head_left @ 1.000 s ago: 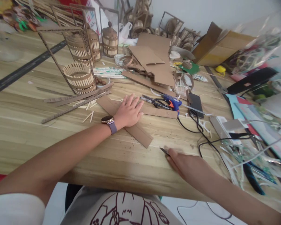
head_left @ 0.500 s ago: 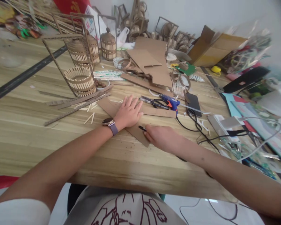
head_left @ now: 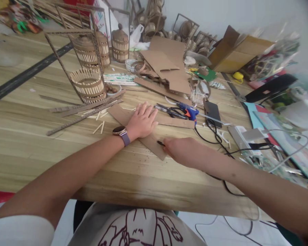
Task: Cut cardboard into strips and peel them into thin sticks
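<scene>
My left hand (head_left: 143, 121) lies flat, fingers spread, pressing on a brown cardboard strip (head_left: 155, 147) that runs diagonally across the table. My right hand (head_left: 181, 150) is closed around a slim black tool (head_left: 160, 143), perhaps a craft knife; only its dark front end shows. That end is over the strip's near right part, close to its edge. Under or beside my left fingers, a second cardboard strip (head_left: 177, 123) extends to the right. Black-handled scissors (head_left: 173, 111) and a blue hot glue gun (head_left: 189, 110) lie just beyond it.
At the left stand small lantern-like baskets (head_left: 88, 87) in square frames, with thin cardboard strips (head_left: 84, 118) and pale sticks (head_left: 99, 128) nearby. Larger cardboard sheets (head_left: 166, 56) lie behind. A black phone (head_left: 212, 114), cables and a power strip (head_left: 237, 136) occupy the right.
My right hand has moved slightly to the right and toward me with the black tool, along the strip. My left hand stays flat in place. The view has shifted a little.
</scene>
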Available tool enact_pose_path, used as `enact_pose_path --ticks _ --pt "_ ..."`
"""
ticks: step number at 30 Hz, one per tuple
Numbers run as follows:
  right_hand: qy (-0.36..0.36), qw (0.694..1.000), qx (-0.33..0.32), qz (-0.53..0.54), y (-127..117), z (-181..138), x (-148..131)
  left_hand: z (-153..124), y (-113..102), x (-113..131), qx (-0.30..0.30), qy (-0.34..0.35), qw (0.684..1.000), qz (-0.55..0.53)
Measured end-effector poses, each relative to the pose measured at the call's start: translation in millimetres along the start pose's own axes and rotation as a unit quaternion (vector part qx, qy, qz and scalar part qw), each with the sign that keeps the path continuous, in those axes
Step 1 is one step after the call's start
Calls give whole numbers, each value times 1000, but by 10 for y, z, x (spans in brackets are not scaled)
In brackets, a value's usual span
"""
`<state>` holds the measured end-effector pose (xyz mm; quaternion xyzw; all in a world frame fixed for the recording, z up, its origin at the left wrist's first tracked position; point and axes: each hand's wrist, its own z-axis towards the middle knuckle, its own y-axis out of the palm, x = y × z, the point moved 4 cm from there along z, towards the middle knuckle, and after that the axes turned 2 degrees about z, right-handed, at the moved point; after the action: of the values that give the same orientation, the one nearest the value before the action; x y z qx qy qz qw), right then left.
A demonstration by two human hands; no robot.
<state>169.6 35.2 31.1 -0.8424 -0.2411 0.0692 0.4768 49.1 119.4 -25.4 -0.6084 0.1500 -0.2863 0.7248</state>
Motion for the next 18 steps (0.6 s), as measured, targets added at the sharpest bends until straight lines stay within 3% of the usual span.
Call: enact_pose_path --ticks 6,10,14,18 --pt "35 996 -38 -66 243 -352 65 1 15 -11 -6 -5 1000 9" --pt "65 994 -82 -45 451 -570 209 -7 20 -5 -1 0 1000 8" --pt "63 997 -27 32 567 -719 367 3 7 8 8 -2 1000 8" --pt "118 992 45 -23 468 -703 453 30 -45 -37 23 6 999 -39"
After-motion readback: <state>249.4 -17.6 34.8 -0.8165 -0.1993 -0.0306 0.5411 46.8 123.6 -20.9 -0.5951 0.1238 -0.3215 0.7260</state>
